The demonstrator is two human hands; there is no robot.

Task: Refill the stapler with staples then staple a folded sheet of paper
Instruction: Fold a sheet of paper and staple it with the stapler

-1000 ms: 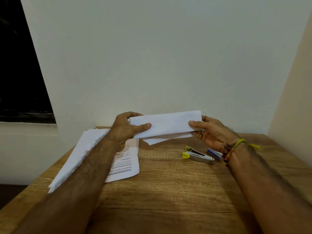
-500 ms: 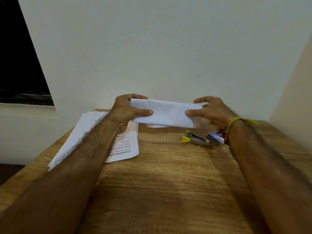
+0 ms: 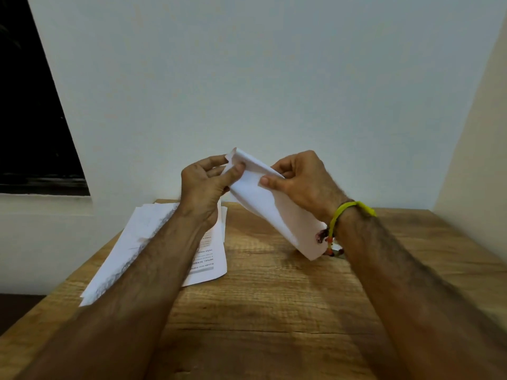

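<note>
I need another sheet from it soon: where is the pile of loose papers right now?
In the head view, the pile of loose papers lies on the left side of the wooden table, partly under the left forearm and left of the folded sheet.

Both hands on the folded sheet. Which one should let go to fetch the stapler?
Right, probably. The right hand is on the side where a bit of the stapler peeks out under that wrist. The left hand pinches the folded sheet at its top corner and could keep its grip.
</note>
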